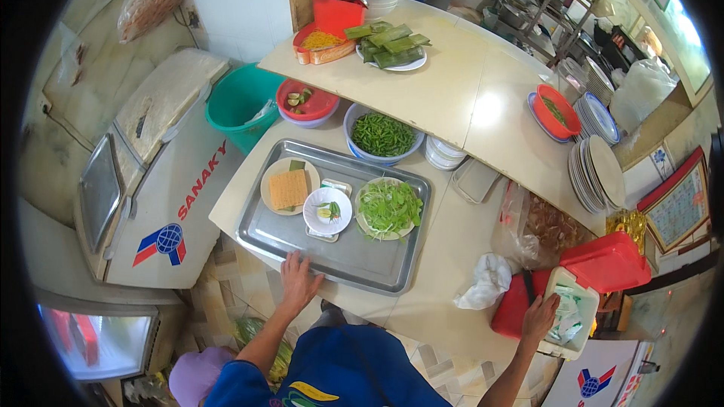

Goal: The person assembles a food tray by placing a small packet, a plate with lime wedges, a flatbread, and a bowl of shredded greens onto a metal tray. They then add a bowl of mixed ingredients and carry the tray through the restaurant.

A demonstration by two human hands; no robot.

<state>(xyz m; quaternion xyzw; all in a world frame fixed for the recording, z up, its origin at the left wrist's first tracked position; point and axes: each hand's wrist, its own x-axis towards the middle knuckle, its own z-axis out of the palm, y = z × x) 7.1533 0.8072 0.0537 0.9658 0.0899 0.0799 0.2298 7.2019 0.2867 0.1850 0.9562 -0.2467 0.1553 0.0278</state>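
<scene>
My left hand rests with spread fingers at the front edge of a metal tray. On the tray are a plate with a square orange-brown piece of food, a small white bowl with cut green and pale pieces, and a plate of leafy greens. A flat packet shows partly under the bowl. At the right, my right hand is closed at the near-left rim of a white plastic container; its fingertips are partly hidden. White-and-green packets fill the container. A black handle lies beside the fingers.
Behind the tray stand a bowl of green chillies, a red bowl of limes and a green bin. The raised counter holds leaf-wrapped parcels and stacked plates. A white crumpled bag sits near the right hand.
</scene>
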